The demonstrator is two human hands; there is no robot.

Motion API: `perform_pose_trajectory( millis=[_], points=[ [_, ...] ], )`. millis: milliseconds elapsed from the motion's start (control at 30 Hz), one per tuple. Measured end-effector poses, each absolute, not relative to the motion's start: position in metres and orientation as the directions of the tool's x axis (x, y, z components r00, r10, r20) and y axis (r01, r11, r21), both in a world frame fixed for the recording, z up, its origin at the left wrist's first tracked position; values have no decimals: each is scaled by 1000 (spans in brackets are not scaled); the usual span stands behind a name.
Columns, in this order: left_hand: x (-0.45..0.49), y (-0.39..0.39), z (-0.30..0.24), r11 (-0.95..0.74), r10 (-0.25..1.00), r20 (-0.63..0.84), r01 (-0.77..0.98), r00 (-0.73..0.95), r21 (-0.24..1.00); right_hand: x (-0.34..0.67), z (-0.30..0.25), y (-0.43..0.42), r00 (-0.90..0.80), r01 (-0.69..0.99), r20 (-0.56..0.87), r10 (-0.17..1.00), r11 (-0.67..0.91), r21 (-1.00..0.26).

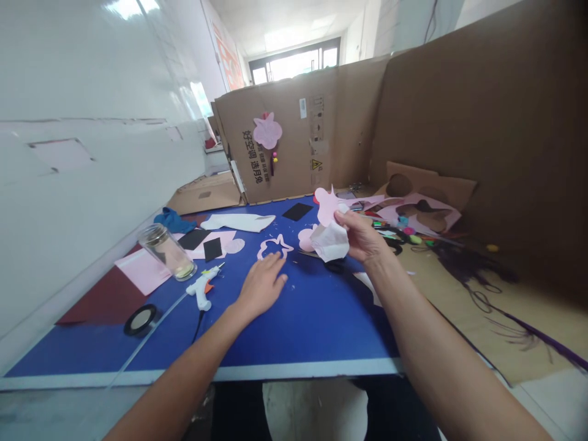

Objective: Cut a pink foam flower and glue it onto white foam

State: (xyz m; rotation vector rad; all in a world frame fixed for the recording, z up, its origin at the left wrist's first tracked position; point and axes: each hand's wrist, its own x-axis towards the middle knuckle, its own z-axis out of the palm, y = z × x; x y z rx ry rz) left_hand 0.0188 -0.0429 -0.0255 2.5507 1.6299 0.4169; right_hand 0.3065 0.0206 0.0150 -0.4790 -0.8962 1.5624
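My right hand (361, 236) is raised over the table, its thumb and fingers pinched on a pink paper cutout (327, 207) with rounded lobes and a pointed tip. A crumpled white paper (331, 242) hangs below it in the same hand. My left hand (263, 283) lies palm down over the blue table, fingers stretched and thumb apart. Its fingertips reach the near edge of a thin pink paper outline (283, 246); whether they touch it I cannot tell. Another pink cutout (305, 239) lies partly hidden behind the white paper. Dark-handled scissors (335, 265) show beneath the right hand.
A glue gun (200, 288), black tape roll (140, 320) and glass jar (168, 252) are on the left. Black squares (297, 212) and a white sheet (237, 222) lie farther back. Cardboard walls (303, 135) stand behind and right, with a pink flower-like piece (267, 132) attached.
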Motion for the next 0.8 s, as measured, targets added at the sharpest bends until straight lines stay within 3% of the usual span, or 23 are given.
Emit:
perform_pose_trajectory(
  millis=[167,467,667,800],
  points=[
    [1,25,-14,-211,960,236,941,148,266,307,12,22,-182,-654,169,969,9,-756],
    [26,119,-6,-348,936,82,871,342,347,313,8,27,-161,-638,166,973,26,-770],
    [15,134,-2,-266,938,-91,861,335,434,316,5,29,-139,-633,147,979,26,-773],
    [3,133,3,-234,938,-112,839,327,491,315,4,28,-136,-627,134,982,20,-779]
  ],
)
